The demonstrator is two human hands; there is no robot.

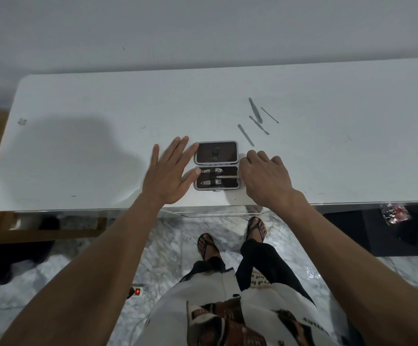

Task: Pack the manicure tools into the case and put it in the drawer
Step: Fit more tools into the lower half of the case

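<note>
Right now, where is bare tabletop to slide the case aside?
Bare: left of the left hand, and the white tabletop's right end. Crowded: beyond the right hand, where four loose grey metal tools lie past the open brown case.

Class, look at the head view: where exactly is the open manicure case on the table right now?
The open manicure case lies near the front edge of the white table, midway along it, between the left hand and right hand, with loose tools behind-right.
</note>
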